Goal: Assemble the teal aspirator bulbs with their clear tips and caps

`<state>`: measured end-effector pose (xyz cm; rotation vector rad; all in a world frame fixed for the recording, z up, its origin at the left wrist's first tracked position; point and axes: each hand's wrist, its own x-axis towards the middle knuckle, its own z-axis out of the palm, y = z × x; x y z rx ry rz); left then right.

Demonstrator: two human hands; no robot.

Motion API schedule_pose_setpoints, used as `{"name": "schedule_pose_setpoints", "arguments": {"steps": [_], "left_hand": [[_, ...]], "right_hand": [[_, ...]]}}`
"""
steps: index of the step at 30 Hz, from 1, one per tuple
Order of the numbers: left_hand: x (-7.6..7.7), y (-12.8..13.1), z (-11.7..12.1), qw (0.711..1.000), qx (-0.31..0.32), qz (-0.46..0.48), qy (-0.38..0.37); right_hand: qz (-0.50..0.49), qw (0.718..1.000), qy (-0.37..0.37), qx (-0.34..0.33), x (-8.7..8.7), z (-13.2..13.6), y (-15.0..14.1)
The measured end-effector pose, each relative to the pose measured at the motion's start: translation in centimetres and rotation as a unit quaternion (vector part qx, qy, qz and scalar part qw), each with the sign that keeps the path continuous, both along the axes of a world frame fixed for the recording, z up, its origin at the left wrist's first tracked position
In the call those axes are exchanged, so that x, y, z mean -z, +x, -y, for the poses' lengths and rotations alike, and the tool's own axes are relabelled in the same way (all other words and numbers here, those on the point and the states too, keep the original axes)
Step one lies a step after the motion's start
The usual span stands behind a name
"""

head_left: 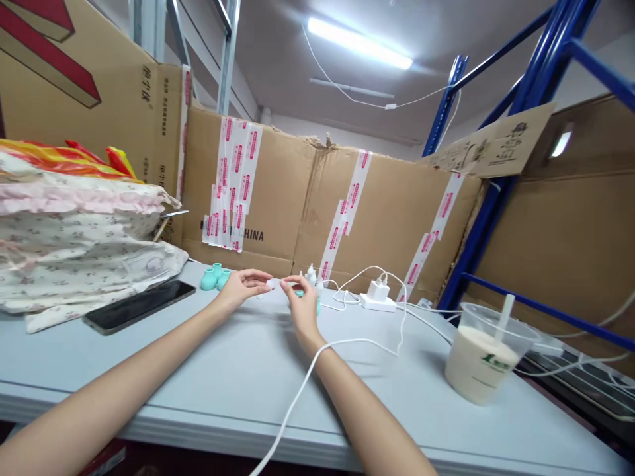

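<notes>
Above the far part of the grey table, my left hand pinches a small whitish piece between thumb and fingertips. My right hand is close beside it, its thumb and index finger pressed together; what they hold is too small to make out. Several teal rounded pieces stand just left of my left hand. Behind my right hand are small white nozzle-tipped pieces, and bits of teal show around that hand, partly hidden by it.
A phone and floral cloth lie at left. A white charger sits on a power strip with looping cables. One white cable crosses my right forearm. A drink cup stands right; cardboard walls the back.
</notes>
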<state>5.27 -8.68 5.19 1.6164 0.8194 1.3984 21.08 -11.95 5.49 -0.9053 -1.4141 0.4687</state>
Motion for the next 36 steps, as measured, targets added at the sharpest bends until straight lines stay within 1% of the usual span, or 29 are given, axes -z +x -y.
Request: {"name": "schedule_pose_setpoints", "arguments": {"steps": [3, 7, 11, 14, 17, 20, 22, 24, 27, 28, 31, 36], "left_hand": [[-0.1, 0.0, 0.1, 1.000, 0.014, -0.012, -0.007], [-0.3, 0.4, 0.8, 0.999, 0.031, -0.004, -0.006], [-0.5, 0.5, 1.1, 1.000, 0.014, 0.001, 0.008], [-0.4, 0.5, 1.0, 1.000, 0.002, -0.004, 0.024], [-0.3, 0.4, 0.9, 0.998, -0.028, -0.012, 0.055], [-0.3, 0.6, 1.3, 0.990, -0.066, -0.049, 0.117], [-0.3, 0.7, 1.7, 0.978, -0.079, -0.093, 0.167], [-0.3, 0.8, 2.2, 0.965, -0.084, -0.130, 0.211], [-0.4, 0.8, 2.7, 0.951, -0.107, -0.145, 0.251], [-0.5, 0.8, 2.8, 0.946, -0.120, -0.145, 0.263], [-0.7, 0.7, 2.8, 0.929, -0.143, -0.150, 0.308], [-1.0, 0.6, 2.9, 0.911, -0.119, -0.139, 0.370]], "right_hand": [[0.004, 1.000, 0.003, -0.009, 0.2, -0.3, -0.1], [-0.016, 0.999, -0.028, -0.023, 0.7, -0.6, -0.5], [-0.041, 0.996, -0.071, -0.040, 0.7, -0.7, -0.6], [-0.063, 0.987, -0.122, -0.078, 0.5, -0.8, -0.4], [-0.084, 0.976, -0.162, -0.117, 0.4, -0.8, -0.1], [-0.117, 0.956, -0.222, -0.151, 0.3, -0.7, 0.2], [-0.161, 0.935, -0.258, -0.183, 0.3, -0.4, 0.5], [-0.198, 0.909, -0.280, -0.238, 0.2, -0.2, 0.8], [-0.208, 0.873, -0.298, -0.325, 0.1, 0.1, 1.1], [-0.208, 0.868, -0.299, -0.338, 0.0, 0.1, 1.2], [-0.221, 0.864, -0.298, -0.341, -0.1, 0.1, 1.3], [-0.225, 0.841, -0.314, -0.379, -0.3, 0.2, 1.6]]}}
